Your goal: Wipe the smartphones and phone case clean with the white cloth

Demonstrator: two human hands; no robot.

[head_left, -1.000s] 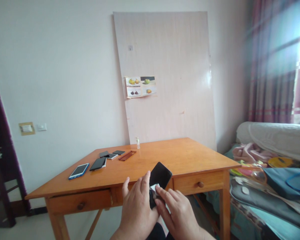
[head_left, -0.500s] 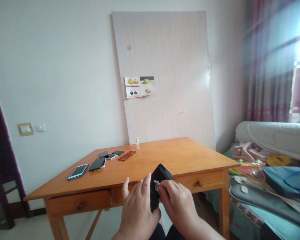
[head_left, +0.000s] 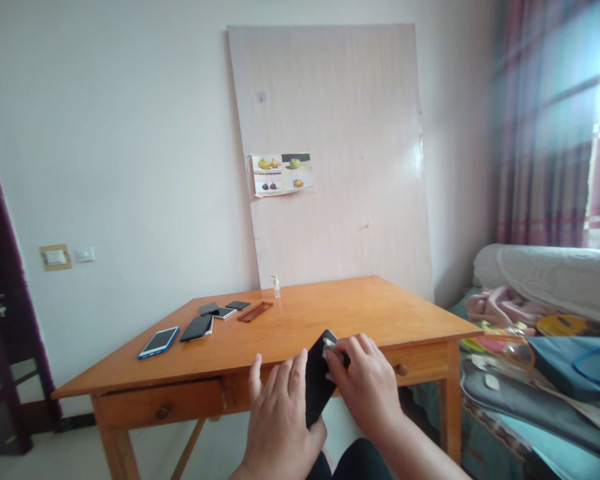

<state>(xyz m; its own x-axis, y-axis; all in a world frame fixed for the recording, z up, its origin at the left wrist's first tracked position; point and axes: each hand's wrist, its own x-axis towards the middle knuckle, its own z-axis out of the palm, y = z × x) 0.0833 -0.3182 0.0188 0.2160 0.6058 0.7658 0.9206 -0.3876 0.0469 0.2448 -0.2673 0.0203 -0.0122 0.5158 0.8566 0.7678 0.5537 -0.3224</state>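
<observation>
A black phone [head_left: 318,385] is tilted in front of the table, with my left hand [head_left: 279,413] closed around its left side and lower end. The little finger side of that hand stands partly spread. My right hand [head_left: 364,383] pinches a crumpled white tissue [head_left: 329,348] and presses it on the phone near its upper end. Part of the phone's right edge is hidden behind my right fingers.
On the wooden table [head_left: 330,307], several phones lie at the left, among them a blue-edged phone [head_left: 159,342]. Near them are a reddish-brown phone case [head_left: 255,312] and a small pump bottle [head_left: 276,287]. A cluttered bed [head_left: 535,427] stands at the right.
My right hand has slid the tissue up the phone, from its lower part to near the upper end. The phone has turned more edge-on; my left hand keeps its hold.
</observation>
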